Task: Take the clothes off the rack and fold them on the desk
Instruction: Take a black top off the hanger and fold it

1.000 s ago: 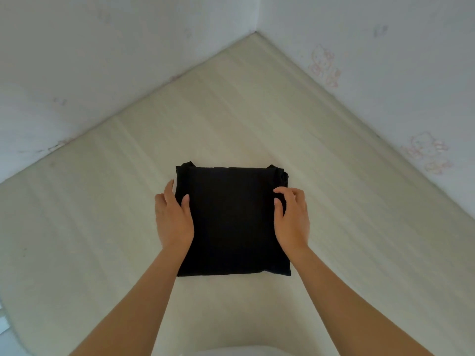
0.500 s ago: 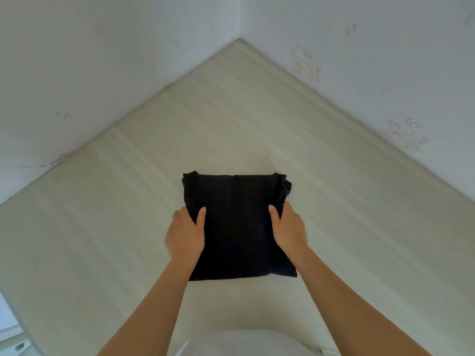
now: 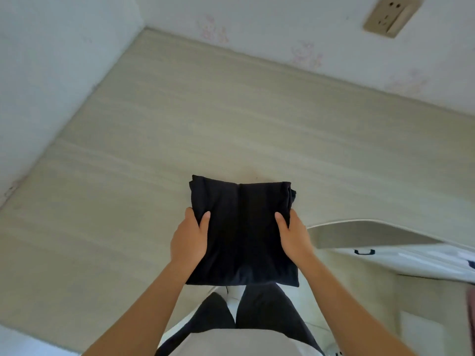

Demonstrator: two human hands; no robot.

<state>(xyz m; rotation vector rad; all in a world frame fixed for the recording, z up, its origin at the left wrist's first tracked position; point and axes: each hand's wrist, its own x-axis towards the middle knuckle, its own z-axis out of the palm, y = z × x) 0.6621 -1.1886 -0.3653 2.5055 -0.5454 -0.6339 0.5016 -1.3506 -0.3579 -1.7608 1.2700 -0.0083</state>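
A black garment (image 3: 241, 229), folded into a thick square, is held up between both hands above the near edge of the pale wooden desk (image 3: 195, 129). My left hand (image 3: 189, 241) grips its left edge, thumb on top and fingers underneath. My right hand (image 3: 294, 236) grips its right edge the same way. The garment's near edge hangs over my legs, off the desk. No rack is in view.
White walls close the desk in at the left and back, meeting in a corner (image 3: 142, 24). A wall socket (image 3: 390, 15) sits at the upper right. A lower pale surface with a curved edge (image 3: 365, 235) lies to the right, with white items on it.
The folded garment lay flat on the desk with my hands on its sides; both hands now grip it and have lifted it toward me. The view has swung right and back.
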